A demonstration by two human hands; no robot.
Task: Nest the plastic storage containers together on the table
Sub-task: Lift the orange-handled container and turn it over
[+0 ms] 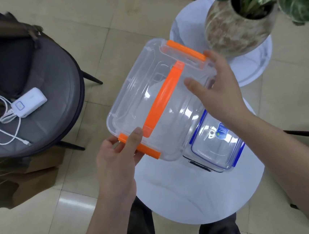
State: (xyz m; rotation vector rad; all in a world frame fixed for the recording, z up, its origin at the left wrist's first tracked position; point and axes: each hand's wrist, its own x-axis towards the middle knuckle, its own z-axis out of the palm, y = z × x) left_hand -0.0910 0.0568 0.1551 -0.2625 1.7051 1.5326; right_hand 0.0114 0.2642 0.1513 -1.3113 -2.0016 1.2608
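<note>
Clear orange-latched container, boxy and glossy, held by both hands.

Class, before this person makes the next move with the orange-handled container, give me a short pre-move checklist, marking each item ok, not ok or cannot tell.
1. Both hands grip the large clear container: left hand at the near orange latch, right hand by the far latch: ok.
2. Lid removed so others can nest inside: not ok, lid appears still on.
3. Blue-trimmed container resting on the white round table: ok.
4. Free table space in front: ok.
5. Potted plant apart from the lifted container: cannot tell.
</note>
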